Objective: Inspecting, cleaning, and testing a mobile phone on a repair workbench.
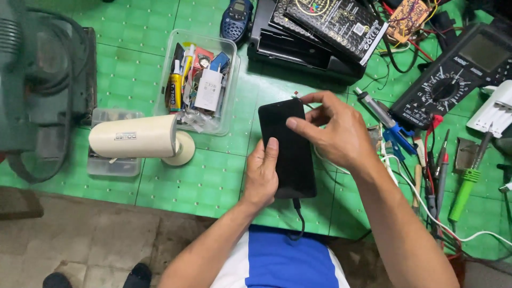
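Observation:
My left hand [261, 173] grips a black smartphone [288, 154] by its left edge, thumb resting on the dark screen. A black cable [298, 216] is plugged into the phone's bottom end and hangs toward my lap. My right hand [333, 130] hovers over the phone's upper right side, thumb on the screen near the top and fingers curled around the top right corner. The phone is held just above a green cutting mat [138, 69].
A clear plastic tub [198, 80] of small parts sits left of the phone, with a cream cylindrical camera [136, 137] beside it. A black multimeter [453, 74], a soldering iron [378, 109], screwdrivers [466, 184] and black boxes [314, 32] crowd the right and far side.

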